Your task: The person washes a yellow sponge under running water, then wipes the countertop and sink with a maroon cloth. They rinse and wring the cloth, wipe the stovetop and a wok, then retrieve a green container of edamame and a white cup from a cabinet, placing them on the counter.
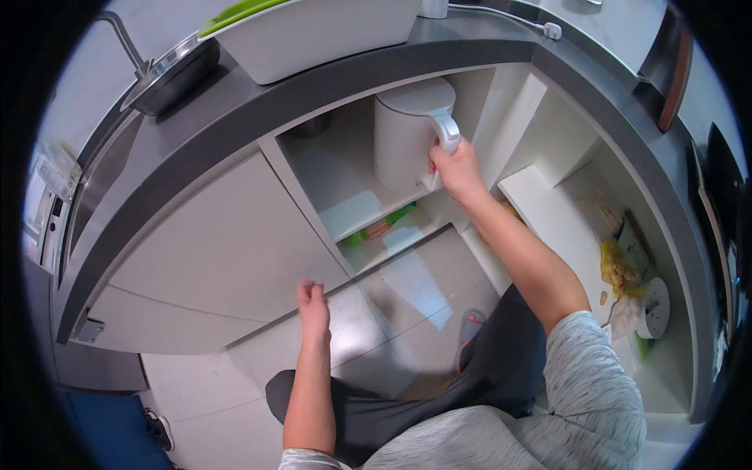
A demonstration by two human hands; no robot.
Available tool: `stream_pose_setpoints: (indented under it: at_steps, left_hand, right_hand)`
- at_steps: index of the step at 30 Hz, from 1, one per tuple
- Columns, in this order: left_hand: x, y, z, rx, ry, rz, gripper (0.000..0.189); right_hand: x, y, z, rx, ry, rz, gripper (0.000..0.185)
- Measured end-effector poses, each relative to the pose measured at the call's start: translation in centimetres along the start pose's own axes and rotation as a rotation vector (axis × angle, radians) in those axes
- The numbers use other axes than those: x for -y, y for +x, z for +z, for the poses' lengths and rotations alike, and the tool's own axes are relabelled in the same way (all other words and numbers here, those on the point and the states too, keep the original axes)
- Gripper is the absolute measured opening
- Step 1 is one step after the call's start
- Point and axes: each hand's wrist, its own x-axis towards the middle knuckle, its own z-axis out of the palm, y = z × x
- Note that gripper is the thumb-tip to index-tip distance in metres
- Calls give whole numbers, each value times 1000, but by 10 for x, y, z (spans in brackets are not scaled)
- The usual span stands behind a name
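Note:
A white electric kettle [402,138] is at the front of an upper cabinet shelf [352,205], under the countertop. My right hand [458,170] grips its handle from the right. Whether the kettle's base touches the shelf I cannot tell. My left hand [313,302] holds nothing and hangs before the closed cabinet door [223,247], its fingers loosely curled and slightly blurred. Behind the kettle, a metal pot [312,126] sits partly in shadow at the back of the shelf. On the lower shelf lies a green-and-brown packet [382,226].
The dark countertop edge [329,73] curves above the cabinet. On it stand a white plastic tub [323,41] and a metal basin [176,76]. Open shelves to the right hold a yellow bag [614,264] and a round white container [655,308]. A slippered foot [470,326] rests on the tiles.

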Motion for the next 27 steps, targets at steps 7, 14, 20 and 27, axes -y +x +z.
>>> stream_pose_setpoints:
  at_steps: [7, 14, 20, 27]
  left_hand:
    - [-13, 22, 127, 497, -542, -382, 75]
    - [-35, 27, 208, 742, -967, -325, 79]
    - [-12, -4, 191, 706, -881, -232, 76]
    - [55, -28, 143, 567, -652, -365, 75]
  right_hand:
    - [12, -51, -26, 76, 96, 0, 11]
    - [16, -98, -51, 120, 56, 30, 10]
    - [1, -162, -72, 458, 414, 24, 36]
    - [-29, -249, -62, 343, 502, 243, 42]
